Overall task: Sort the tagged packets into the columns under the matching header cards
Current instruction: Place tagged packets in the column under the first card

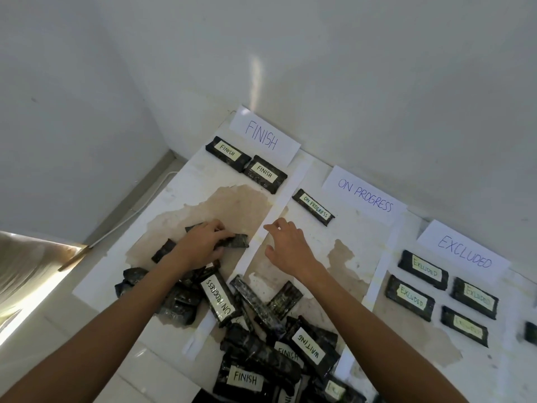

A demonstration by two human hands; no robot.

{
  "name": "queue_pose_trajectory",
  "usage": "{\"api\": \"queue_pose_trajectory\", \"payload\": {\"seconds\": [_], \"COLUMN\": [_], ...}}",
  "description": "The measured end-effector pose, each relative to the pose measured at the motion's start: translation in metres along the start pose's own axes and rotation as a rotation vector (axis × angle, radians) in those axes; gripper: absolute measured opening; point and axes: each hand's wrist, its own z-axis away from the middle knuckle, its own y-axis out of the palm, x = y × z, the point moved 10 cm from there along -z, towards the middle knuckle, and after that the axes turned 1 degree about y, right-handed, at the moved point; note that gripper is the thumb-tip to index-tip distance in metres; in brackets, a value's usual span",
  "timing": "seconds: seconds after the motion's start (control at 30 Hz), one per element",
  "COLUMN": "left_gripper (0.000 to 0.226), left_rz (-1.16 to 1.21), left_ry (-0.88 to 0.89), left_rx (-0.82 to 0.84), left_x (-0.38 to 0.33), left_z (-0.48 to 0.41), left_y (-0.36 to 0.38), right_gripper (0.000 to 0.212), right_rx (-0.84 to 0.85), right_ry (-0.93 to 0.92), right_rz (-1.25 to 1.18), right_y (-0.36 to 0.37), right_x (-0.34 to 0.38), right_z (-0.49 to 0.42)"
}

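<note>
Three white header cards lie along the wall: FINISH (pixel 263 136), ON PROGRESS (pixel 364 194), EXCLUDED (pixel 463 251). Two black packets tagged FINISH (pixel 228 154) (pixel 265 173) sit under the first card. One tagged ON PROGRESS (pixel 313 207) lies under the second, and several tagged EXCLUDED (pixel 422 269) under the third. My left hand (pixel 202 242) grips a black packet (pixel 236 240), tag hidden, in the FINISH column. My right hand (pixel 286 242) hovers open over the ON PROGRESS column. A heap of unsorted packets (pixel 261 344) lies near me.
White paper strips (pixel 271 225) divide the columns on the stained white sheet. Walls close the far side and the left. A white cable (pixel 125 222) runs along the left wall's base. One more dark packet (pixel 531 333) shows at the right edge.
</note>
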Motion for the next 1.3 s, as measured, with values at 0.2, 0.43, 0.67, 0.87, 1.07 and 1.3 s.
{"api": "queue_pose_trajectory", "payload": {"seconds": [0.2, 0.43, 0.67, 0.87, 1.07, 1.3], "left_gripper": [0.036, 0.034, 0.039, 0.039, 0.03, 0.034], "left_rz": [0.308, 0.521, 0.833, 1.331, 1.401, 0.982], "left_ry": [-0.147, -0.168, -0.35, -0.625, -0.586, -0.394], "left_rx": [-0.059, 0.004, -0.018, -0.131, -0.053, -0.005], "left_x": [0.015, 0.001, -0.021, -0.054, -0.102, -0.127], "left_z": [-0.017, -0.027, -0.025, -0.015, -0.022, -0.051], "left_y": [-0.024, -0.026, -0.008, 0.025, 0.045, 0.034], "right_gripper": [0.047, 0.052, 0.074, 0.069, 0.055, 0.064], "right_rx": [0.009, -0.019, -0.148, -0.082, -0.135, -0.195], "right_ry": [0.013, 0.011, 0.062, 0.378, 0.34, 0.389], "right_rz": [-0.096, -0.183, -0.269, -0.734, -0.558, -0.377], "right_y": [-0.003, -0.006, -0.017, 0.003, 0.004, -0.022], "right_x": [-0.008, -0.015, -0.02, -0.045, -0.059, -0.119], "right_z": [0.008, 0.016, 0.019, 0.03, 0.038, 0.052]}}
